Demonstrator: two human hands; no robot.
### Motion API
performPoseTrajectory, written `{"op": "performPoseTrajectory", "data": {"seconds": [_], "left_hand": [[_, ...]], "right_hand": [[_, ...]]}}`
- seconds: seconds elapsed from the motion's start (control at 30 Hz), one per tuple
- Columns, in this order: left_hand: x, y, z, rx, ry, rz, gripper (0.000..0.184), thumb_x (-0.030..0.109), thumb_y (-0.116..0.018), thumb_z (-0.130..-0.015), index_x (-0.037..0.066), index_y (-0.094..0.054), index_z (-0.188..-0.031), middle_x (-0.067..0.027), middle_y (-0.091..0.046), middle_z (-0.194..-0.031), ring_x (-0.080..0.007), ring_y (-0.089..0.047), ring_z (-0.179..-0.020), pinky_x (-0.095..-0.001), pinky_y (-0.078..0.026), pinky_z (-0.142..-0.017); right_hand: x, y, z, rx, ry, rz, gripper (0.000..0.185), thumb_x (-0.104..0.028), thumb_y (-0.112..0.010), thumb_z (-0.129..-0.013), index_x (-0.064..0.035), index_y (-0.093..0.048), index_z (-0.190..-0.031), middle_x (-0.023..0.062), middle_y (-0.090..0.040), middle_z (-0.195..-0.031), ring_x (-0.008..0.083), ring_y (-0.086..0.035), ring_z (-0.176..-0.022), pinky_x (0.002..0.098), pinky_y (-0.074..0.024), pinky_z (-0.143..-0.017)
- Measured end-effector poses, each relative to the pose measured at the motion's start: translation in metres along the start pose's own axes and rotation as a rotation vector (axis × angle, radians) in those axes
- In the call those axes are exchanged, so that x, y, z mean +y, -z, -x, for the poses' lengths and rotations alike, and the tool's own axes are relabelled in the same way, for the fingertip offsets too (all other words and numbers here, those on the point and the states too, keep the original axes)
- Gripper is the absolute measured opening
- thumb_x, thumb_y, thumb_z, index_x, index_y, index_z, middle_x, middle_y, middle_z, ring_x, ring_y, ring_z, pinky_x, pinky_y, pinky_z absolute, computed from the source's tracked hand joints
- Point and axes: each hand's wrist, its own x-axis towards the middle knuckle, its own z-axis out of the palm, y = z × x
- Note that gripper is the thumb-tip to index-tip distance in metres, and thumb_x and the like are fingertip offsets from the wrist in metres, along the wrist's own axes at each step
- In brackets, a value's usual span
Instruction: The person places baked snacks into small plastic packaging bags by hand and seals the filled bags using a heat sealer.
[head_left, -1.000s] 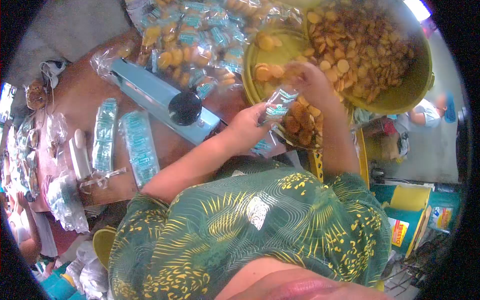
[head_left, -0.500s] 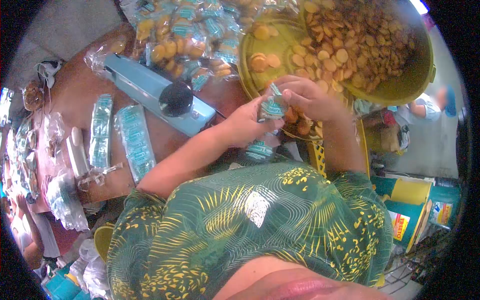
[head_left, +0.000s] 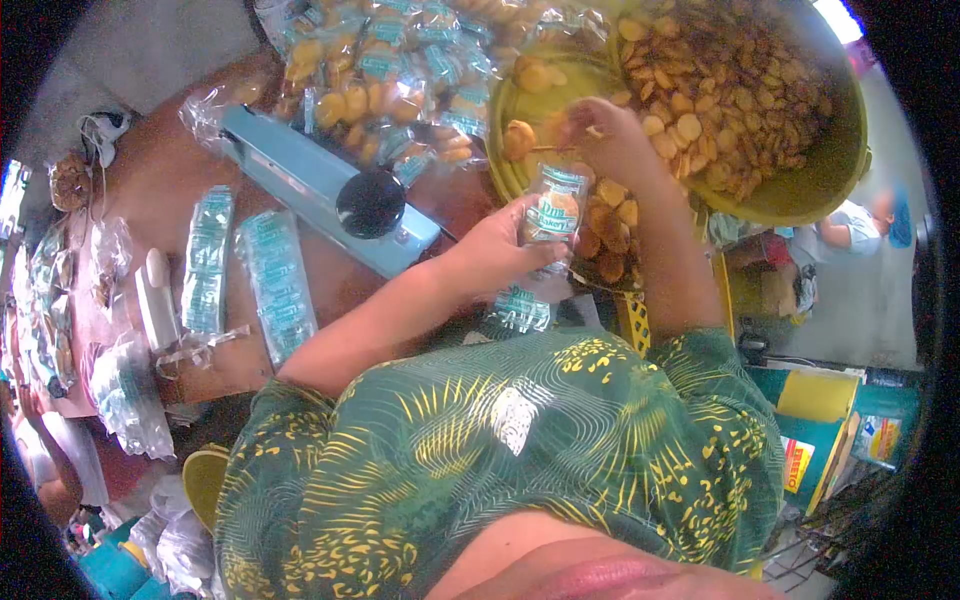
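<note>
My left hand (head_left: pixel 500 245) grips a small clear printed bag (head_left: pixel 555 208) upright, with something orange-brown visible inside it. My right hand (head_left: pixel 598 135) is raised over the yellow-green tray (head_left: pixel 520 90), fingers curled together; what they hold, if anything, is too small to name. Beside those fingers lie round cookies (head_left: pixel 519 140). More browned cookies (head_left: pixel 610 225) sit below my right wrist. Another printed bag (head_left: pixel 522 309) hangs under my left hand, near the shirt. A large yellow tub (head_left: pixel 840 185) full of cookies stands at the upper right.
A blue sealer (head_left: pixel 290 180) with a black round knob lies on the brown table (head_left: pixel 150 200). Filled bags (head_left: pixel 375 70) are piled behind it. Two stacks of empty bags (head_left: pixel 207 262) lie at the left. A person (head_left: pixel 862 225) in a blue cap is at the far right.
My right hand has left the bag and moved up over the tray. The bag in my left hand now stands upright with contents showing. Fewer cookies lie on the tray's near side.
</note>
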Motion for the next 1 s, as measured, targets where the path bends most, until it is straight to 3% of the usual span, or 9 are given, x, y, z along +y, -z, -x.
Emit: {"op": "performPoseTrajectory", "data": {"seconds": [0.1,0.23,0.37,0.47,0.6,0.7,0.8,0.9,1.0], "left_hand": [[-0.001,0.002,-0.002,0.038,0.0,-0.182,0.048,0.01,-0.071,-0.086,0.01,-0.048,-0.129,-0.0035,-0.063,-0.111,-0.0159,-0.062,-0.101,-0.0357,-0.051,-0.092],[-0.004,0.003,-0.003,0.021,0.053,-0.104,0.053,0.009,-0.072,-0.085,0.01,-0.046,-0.131,-0.0036,-0.063,-0.109,-0.0162,-0.062,-0.1,-0.0367,-0.053,-0.088],[-0.007,0.004,-0.003,-0.039,0.084,-0.01,0.056,0.011,-0.074,-0.084,0.01,-0.045,-0.132,-0.0033,-0.063,-0.108,-0.0166,-0.063,-0.099,-0.0351,-0.052,-0.087],[-0.002,-0.001,-0.001,-0.022,0.046,-0.017,0.059,0.013,-0.075,-0.083,0.01,-0.045,-0.133,-0.0032,-0.063,-0.109,-0.0174,-0.063,-0.098,-0.0346,-0.052,-0.088],[0.001,-0.005,0.0,-0.068,0.008,0.007,0.061,0.014,-0.076,-0.083,0.01,-0.044,-0.135,-0.0033,-0.063,-0.112,-0.017,-0.062,-0.1,-0.0345,-0.051,-0.089],[0.003,-0.005,0.001,-0.047,0.009,-0.021,0.063,0.014,-0.076,-0.082,0.01,-0.043,-0.135,-0.0033,-0.063,-0.114,-0.0159,-0.061,-0.101,-0.0341,-0.05,-0.09],[0.0,-0.001,0.0,-0.022,-0.018,-0.095,0.064,0.014,-0.078,-0.08,0.009,-0.044,-0.134,-0.0029,-0.063,-0.114,-0.0155,-0.061,-0.101,-0.0337,-0.05,-0.089],[-0.006,0.002,-0.004,-0.043,-0.054,-0.094,0.065,0.014,-0.078,-0.08,0.008,-0.043,-0.134,-0.0027,-0.062,-0.114,-0.0147,-0.061,-0.101,-0.0327,-0.05,-0.089],[-0.004,0.0,-0.002,-0.014,-0.065,-0.164,0.066,0.013,-0.077,-0.08,0.008,-0.041,-0.135,-0.0028,-0.061,-0.113,-0.0148,-0.061,-0.099,-0.0325,-0.052,-0.084]], "right_hand": [[-0.028,0.016,0.018,-0.027,-0.07,-0.353,0.022,-0.003,-0.069,-0.083,-0.0015,-0.065,-0.105,0.0049,-0.069,-0.099,0.0119,-0.061,-0.093,0.0287,-0.0493,-0.082],[-0.047,0.031,0.042,-0.499,0.116,-0.365,0.013,-0.004,-0.066,-0.086,-0.0008,-0.066,-0.099,0.0042,-0.067,-0.095,0.0126,-0.061,-0.091,0.0288,-0.0487,-0.082],[-0.026,0.027,0.034,-0.258,0.244,-0.094,0.018,-0.018,-0.067,-0.089,-0.0033,-0.068,-0.099,0.0097,-0.069,-0.086,0.0197,-0.065,-0.083,0.0335,-0.0517,-0.073],[0.031,0.023,0.004,0.106,-0.076,0.278,0.022,-0.025,-0.066,-0.089,-0.0049,-0.068,-0.097,0.0145,-0.069,-0.089,0.0275,-0.066,-0.083,0.0387,-0.0521,-0.071],[0.034,0.016,0.005,0.002,-0.192,0.532,0.03,-0.032,-0.065,-0.089,-0.0045,-0.065,-0.1,0.0183,-0.067,-0.094,0.0336,-0.066,-0.089,0.0448,-0.0514,-0.077],[0.041,0.013,0.004,0.001,-0.268,0.327,0.029,-0.023,-0.07,-0.086,-0.0015,-0.063,-0.104,0.0121,-0.068,-0.093,0.0204,-0.065,-0.085,0.0327,-0.051,-0.076],[0.029,0.019,0.011,0.074,-0.16,0.125,0.026,-0.023,-0.071,-0.086,-0.0012,-0.064,-0.098,0.0113,-0.068,-0.092,0.023,-0.064,-0.087,0.0361,-0.052,-0.077],[-0.001,0.036,0.023,-0.09,-0.074,-0.322,0.022,-0.018,-0.071,-0.086,-0.0014,-0.064,-0.098,0.0069,-0.067,-0.089,0.0157,-0.062,-0.086,0.0309,-0.0515,-0.077],[-0.039,0.038,0.036,-0.439,0.143,-0.343,0.018,-0.019,-0.07,-0.088,-0.0022,-0.065,-0.093,0.0047,-0.066,-0.082,0.0131,-0.061,-0.081,0.0295,-0.0514,-0.074]]}}
